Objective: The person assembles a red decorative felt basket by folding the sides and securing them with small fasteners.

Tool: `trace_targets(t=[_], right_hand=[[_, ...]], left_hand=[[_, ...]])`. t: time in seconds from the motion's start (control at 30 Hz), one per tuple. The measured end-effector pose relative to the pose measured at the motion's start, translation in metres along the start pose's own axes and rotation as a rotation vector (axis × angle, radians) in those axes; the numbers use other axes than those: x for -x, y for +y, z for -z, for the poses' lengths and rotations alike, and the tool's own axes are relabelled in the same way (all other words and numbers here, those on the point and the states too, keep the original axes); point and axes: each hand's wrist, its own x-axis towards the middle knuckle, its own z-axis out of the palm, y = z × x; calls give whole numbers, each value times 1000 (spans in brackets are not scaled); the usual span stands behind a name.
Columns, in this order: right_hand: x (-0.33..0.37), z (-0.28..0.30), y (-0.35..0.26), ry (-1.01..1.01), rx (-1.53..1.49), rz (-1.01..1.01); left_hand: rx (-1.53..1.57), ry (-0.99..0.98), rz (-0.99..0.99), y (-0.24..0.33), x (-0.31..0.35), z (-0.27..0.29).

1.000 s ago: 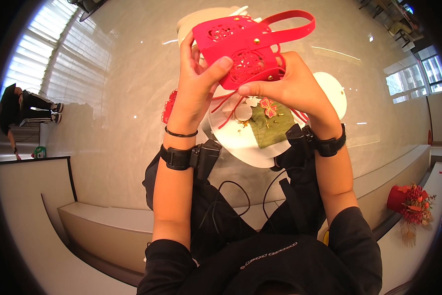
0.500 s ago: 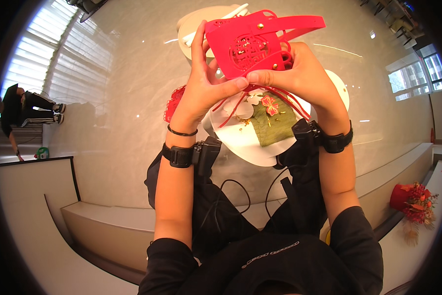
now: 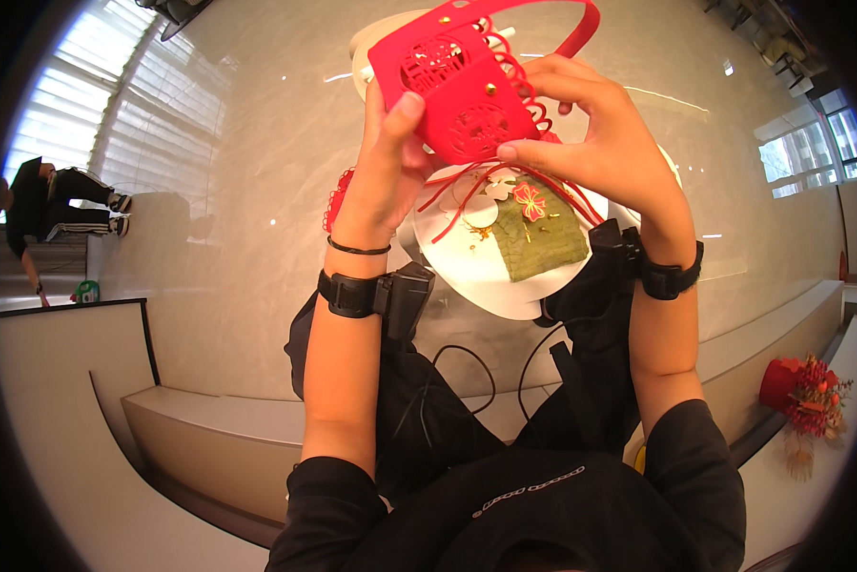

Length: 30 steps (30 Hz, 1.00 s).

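Note:
A red felt gift bag (image 3: 481,88) with cut-out patterns, gold studs and a strap handle is held up, tilted, above a white round table (image 3: 486,291). My left hand (image 3: 387,157) grips its left side, thumb on the front face. On the other side, my right hand (image 3: 605,133) pinches the lower edge near the looped side seam, thumb in front. Below the bag hang red cords (image 3: 459,212). On the table lie a green cloth piece (image 3: 543,250), a red flower ornament (image 3: 530,201) and small gold bits (image 3: 483,232).
Another red lacy piece (image 3: 337,198) shows beside my left wrist. Behind the bag stands a beige round stool (image 3: 363,59). A person (image 3: 57,205) in dark clothes is at far left. A red flower pot (image 3: 781,383) sits on the right ledge. Black cables (image 3: 467,348) hang by my legs.
The bag has tilted and shifted left, turning its looped seam and a second cut-out into view. My right hand has moved slightly right, and my left thumb has moved up onto the face.

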Motion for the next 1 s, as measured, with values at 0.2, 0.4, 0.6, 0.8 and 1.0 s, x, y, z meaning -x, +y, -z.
trace_targets(t=[0.2, 0.4, 0.6, 0.8, 1.0], right_hand=[[0, 3, 10, 14, -39, 59], [0, -1, 8, 44, -230, -136], [-7, 5, -5, 127, -76, 36], [-3, 16, -19, 79, 118, 177], [0, 12, -20, 122, 125, 192]], left_hand=[[104, 37, 94, 14, 4, -13], [229, 6, 218, 14, 7, -17], [-609, 382, -397, 1, -4, -9], [-1319, -26, -701, 50, 6, -26], [-1298, -146, -591, 60, 18, -39]])
